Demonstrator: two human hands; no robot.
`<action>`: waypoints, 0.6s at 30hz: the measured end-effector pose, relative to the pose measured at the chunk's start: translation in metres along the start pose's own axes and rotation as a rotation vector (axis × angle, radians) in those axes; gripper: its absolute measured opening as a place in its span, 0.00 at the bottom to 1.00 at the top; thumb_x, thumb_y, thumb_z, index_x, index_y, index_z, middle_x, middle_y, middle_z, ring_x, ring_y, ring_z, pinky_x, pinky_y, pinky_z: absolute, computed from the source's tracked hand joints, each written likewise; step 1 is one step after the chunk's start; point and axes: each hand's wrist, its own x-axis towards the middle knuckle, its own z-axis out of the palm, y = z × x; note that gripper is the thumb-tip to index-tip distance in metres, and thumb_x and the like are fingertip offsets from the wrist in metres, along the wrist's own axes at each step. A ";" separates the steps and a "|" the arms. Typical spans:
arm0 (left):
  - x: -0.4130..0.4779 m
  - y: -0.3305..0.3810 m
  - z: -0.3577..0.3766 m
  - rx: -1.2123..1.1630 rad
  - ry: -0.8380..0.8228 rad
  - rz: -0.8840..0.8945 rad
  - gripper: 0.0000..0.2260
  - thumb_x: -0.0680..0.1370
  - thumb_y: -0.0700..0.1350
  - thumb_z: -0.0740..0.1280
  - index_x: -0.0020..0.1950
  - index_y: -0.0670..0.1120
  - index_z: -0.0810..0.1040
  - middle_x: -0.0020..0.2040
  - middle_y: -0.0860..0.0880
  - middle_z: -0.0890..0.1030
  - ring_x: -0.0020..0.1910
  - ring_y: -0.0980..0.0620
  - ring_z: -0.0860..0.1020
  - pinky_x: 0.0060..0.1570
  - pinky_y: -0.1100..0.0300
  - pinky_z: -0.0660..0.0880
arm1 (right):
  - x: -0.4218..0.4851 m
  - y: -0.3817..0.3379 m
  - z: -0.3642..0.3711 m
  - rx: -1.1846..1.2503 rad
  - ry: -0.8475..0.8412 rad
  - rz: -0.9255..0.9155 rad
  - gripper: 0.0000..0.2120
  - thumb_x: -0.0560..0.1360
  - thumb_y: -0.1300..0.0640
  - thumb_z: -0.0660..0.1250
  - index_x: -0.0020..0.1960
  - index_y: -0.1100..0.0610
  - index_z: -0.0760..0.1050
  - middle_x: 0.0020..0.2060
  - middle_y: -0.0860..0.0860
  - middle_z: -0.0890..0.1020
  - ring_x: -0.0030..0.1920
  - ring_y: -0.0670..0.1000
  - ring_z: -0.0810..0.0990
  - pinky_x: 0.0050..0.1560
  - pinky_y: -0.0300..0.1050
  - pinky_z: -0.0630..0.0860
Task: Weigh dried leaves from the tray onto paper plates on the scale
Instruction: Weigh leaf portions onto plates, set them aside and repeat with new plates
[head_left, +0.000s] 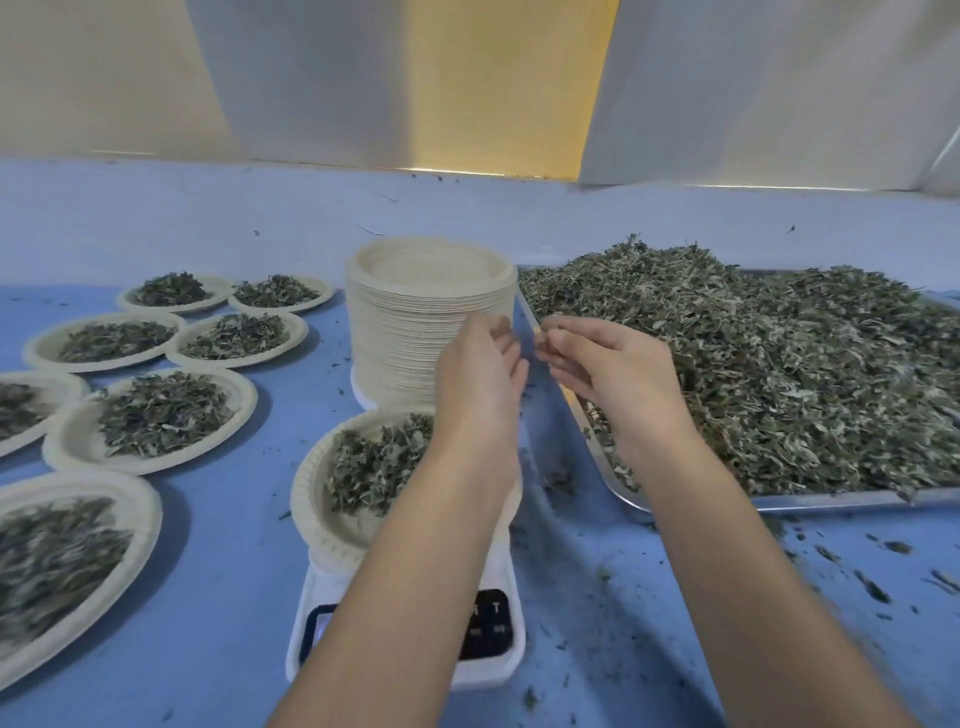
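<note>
The plate (307, 496) on the scale (491, 629), bottom middle, already has leaves (374, 462) on it. I think the weight is being made just right. The left hand (480, 371) and right hand (602, 369) hang close together in the middle, fingers bent. I cannot tell if they pinch a scrap. Next, I think, comes a tiny pinch from the dried leaves (779, 374) in the tray (831, 500) on the right. An arm hides the scale's numbers.

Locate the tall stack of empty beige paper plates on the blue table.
Head view, centre: the stack stands just left of the silver metal tray, behind the white digital scale, with the left hand in front.
</note>
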 end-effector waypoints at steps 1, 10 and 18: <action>-0.001 0.010 -0.009 -0.003 0.016 0.054 0.14 0.81 0.40 0.55 0.62 0.36 0.73 0.60 0.41 0.76 0.63 0.48 0.74 0.59 0.61 0.71 | -0.003 -0.001 0.008 -0.021 -0.034 -0.016 0.07 0.76 0.65 0.66 0.46 0.55 0.81 0.37 0.48 0.85 0.40 0.43 0.84 0.43 0.34 0.79; 0.000 0.061 -0.092 0.106 0.184 0.240 0.11 0.81 0.39 0.54 0.51 0.40 0.76 0.47 0.46 0.80 0.58 0.49 0.78 0.56 0.62 0.74 | -0.030 0.019 0.062 -0.454 -0.293 -0.199 0.05 0.73 0.57 0.72 0.44 0.47 0.83 0.38 0.46 0.86 0.43 0.44 0.83 0.49 0.43 0.79; 0.008 0.061 -0.101 0.158 0.174 0.219 0.12 0.81 0.39 0.54 0.55 0.39 0.76 0.54 0.43 0.80 0.58 0.50 0.78 0.56 0.62 0.75 | -0.030 0.023 0.065 -0.464 -0.371 -0.213 0.08 0.74 0.56 0.70 0.48 0.44 0.82 0.45 0.40 0.85 0.50 0.45 0.82 0.57 0.43 0.77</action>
